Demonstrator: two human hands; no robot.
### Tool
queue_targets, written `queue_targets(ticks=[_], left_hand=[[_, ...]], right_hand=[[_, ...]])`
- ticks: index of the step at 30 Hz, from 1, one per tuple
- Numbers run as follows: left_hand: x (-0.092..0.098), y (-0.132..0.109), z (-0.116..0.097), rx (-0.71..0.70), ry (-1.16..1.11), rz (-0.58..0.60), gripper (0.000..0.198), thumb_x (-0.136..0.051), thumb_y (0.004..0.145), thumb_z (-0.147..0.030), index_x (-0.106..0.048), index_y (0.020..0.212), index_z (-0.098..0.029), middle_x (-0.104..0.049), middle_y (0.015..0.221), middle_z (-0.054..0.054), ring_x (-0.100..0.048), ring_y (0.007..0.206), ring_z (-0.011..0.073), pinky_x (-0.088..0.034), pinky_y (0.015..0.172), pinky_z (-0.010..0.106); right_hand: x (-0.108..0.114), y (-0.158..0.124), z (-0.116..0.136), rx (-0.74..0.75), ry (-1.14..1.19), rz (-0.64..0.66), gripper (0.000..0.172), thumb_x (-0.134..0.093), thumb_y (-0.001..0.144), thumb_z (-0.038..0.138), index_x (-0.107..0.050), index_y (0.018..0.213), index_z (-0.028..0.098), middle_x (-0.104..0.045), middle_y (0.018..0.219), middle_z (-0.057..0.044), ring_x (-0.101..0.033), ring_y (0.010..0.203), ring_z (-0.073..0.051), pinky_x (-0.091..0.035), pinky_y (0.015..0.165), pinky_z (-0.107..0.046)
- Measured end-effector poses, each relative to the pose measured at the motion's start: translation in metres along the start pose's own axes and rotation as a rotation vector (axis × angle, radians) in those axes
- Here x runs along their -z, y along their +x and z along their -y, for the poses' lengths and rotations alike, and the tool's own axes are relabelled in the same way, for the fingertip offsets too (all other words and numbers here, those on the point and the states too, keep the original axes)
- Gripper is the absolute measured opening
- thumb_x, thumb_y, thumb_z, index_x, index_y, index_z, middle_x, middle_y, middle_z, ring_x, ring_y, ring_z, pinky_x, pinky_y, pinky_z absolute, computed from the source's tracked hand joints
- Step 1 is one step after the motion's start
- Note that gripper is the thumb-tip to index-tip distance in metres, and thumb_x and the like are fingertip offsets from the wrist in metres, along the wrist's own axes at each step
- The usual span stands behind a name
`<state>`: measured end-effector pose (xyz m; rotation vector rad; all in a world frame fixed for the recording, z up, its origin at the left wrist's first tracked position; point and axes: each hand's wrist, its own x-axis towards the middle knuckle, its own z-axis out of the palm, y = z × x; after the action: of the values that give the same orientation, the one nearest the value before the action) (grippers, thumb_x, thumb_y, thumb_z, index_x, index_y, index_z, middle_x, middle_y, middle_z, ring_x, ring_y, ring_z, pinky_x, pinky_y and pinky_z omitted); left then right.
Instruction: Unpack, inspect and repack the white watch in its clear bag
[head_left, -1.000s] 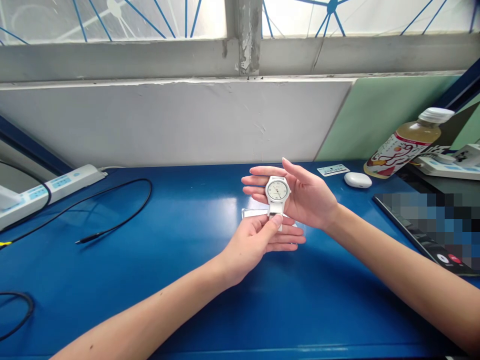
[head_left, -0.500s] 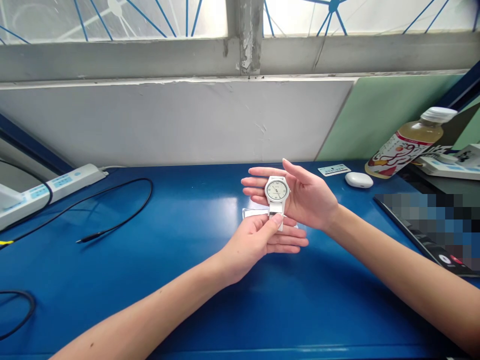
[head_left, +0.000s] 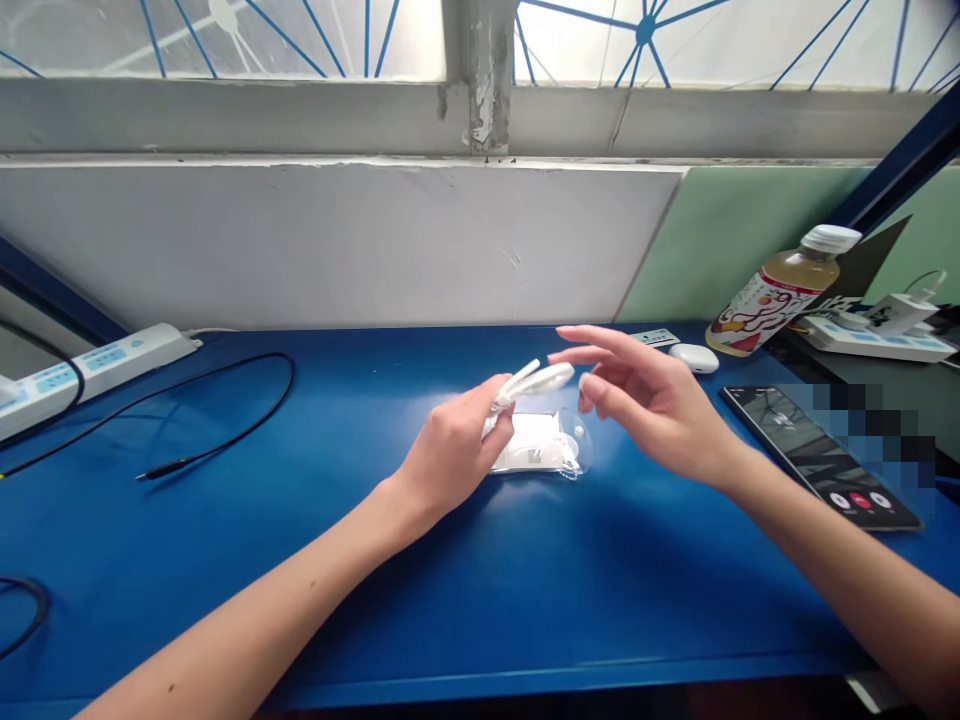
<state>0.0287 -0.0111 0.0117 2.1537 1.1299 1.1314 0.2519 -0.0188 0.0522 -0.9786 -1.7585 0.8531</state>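
A white wristwatch [head_left: 553, 378] is held edge-on above the desk, its dial turned out of sight. My left hand [head_left: 454, 440] pinches its strap between thumb and fingers. Just to the right of the watch, my right hand [head_left: 660, 400] is open, fingers apart and bent a little, with a small gap to the watch. Beneath the watch lies a clear plastic pouch [head_left: 585, 440] with a white card-like piece [head_left: 529, 440] in or on it, partly hidden by my left hand.
On the blue desk [head_left: 360, 600], a power strip [head_left: 112, 365] and a black cable [head_left: 225, 372] lie left. To the right are a phone [head_left: 795, 440], a white earphone-like case [head_left: 694, 358], a small card [head_left: 656, 338], a drink bottle [head_left: 772, 300] and another power strip [head_left: 877, 340].
My left hand has turned the watch from face-up to edge-on. My right hand has drawn away from under it to the right, uncovering the pouch. The view has shifted slightly right.
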Motion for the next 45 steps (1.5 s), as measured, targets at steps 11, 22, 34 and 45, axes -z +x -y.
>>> queue_targets(ticks=[11, 22, 34, 45], left_hand=[[-0.020, -0.004, 0.009, -0.498, 0.367, 0.090, 0.030, -0.046, 0.096, -0.009, -0.057, 0.124, -0.008, -0.070, 0.119, 0.017, -0.067, 0.114, 0.0278, -0.055, 0.097, 0.041], [-0.010, -0.003, 0.015, -0.226, 0.418, 0.436, 0.059, -0.070, 0.089, -0.042, -0.048, 0.136, -0.014, -0.058, 0.140, 0.014, -0.042, 0.141, 0.0321, -0.030, 0.119, 0.054], [-0.007, -0.002, 0.020, -0.211, 0.317, 0.344, 0.048, -0.063, 0.095, -0.035, -0.046, 0.136, -0.017, -0.055, 0.135, 0.014, -0.057, 0.122, 0.0278, -0.051, 0.100, 0.041], [-0.008, -0.004, 0.020, -0.261, 0.373, 0.350, 0.047, -0.063, 0.095, -0.036, -0.049, 0.134, -0.014, -0.056, 0.131, 0.016, -0.058, 0.118, 0.0294, -0.053, 0.097, 0.042]], right_hand=[[-0.008, -0.028, -0.029, 0.166, -0.129, -0.031, 0.027, -0.068, 0.089, 0.024, -0.073, 0.115, 0.027, -0.069, 0.121, -0.008, -0.068, 0.103, -0.024, -0.060, 0.080, -0.034], [0.031, -0.014, -0.042, 0.132, -0.220, -0.023, 0.007, -0.069, 0.084, 0.020, -0.074, 0.087, 0.024, -0.072, 0.099, -0.005, -0.069, 0.092, -0.022, -0.057, 0.072, -0.032], [0.033, -0.012, -0.052, -0.068, -0.318, 0.086, 0.014, -0.065, 0.086, 0.027, -0.076, 0.092, 0.021, -0.072, 0.104, -0.008, -0.069, 0.088, -0.022, -0.056, 0.069, -0.032], [0.028, -0.017, -0.055, 0.168, -0.530, 0.338, 0.025, -0.059, 0.095, 0.025, -0.072, 0.116, 0.023, -0.072, 0.119, -0.007, -0.070, 0.095, -0.021, -0.056, 0.082, -0.033]])
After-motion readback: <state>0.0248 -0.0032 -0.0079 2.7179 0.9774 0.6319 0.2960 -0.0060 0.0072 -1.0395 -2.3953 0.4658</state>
